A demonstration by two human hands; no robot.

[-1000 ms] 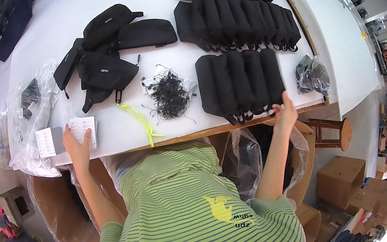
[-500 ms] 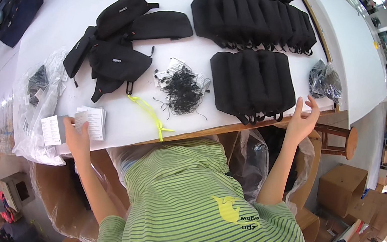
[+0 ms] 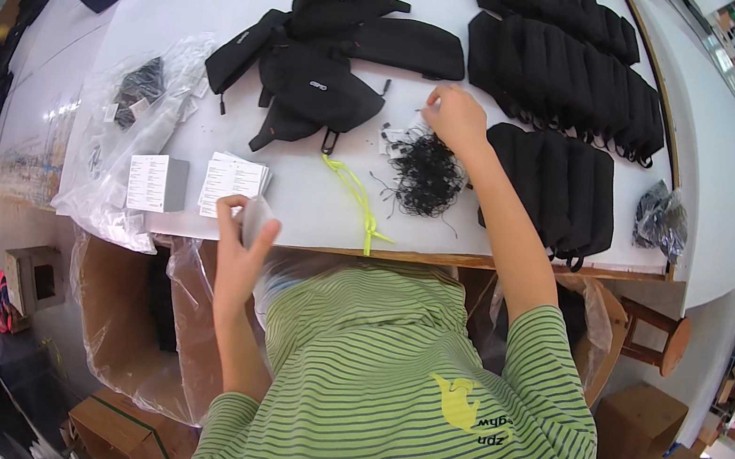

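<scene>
My left hand (image 3: 241,249) holds a pale printed card (image 3: 258,221) between thumb and fingers, close to the table's front edge. Just beyond it lies a fanned stack of white printed cards (image 3: 236,175), with a squarer card stack (image 3: 156,184) to its left. My right hand (image 3: 458,121) is pinched at the far edge of a tangled heap of thin black strings (image 3: 428,177); what its fingertips hold is too small to make out. Several black waist bags (image 3: 322,90) lie in a loose pile left of that hand. A yellow cord (image 3: 356,192) trails from this pile toward me.
Rows of black bags (image 3: 566,74) stand packed together at the far right, with a nearer group (image 3: 553,186) beside the strings. Clear plastic bags (image 3: 119,145) (image 3: 662,219) lie at both sides. A wooden stool (image 3: 655,337) and plastic-lined cartons (image 3: 122,316) stand below the table edge.
My right hand has moved left from beside the near bag group to the string heap and closed into a pinch. My left hand has drawn a card away from the stacks. The view has shifted.
</scene>
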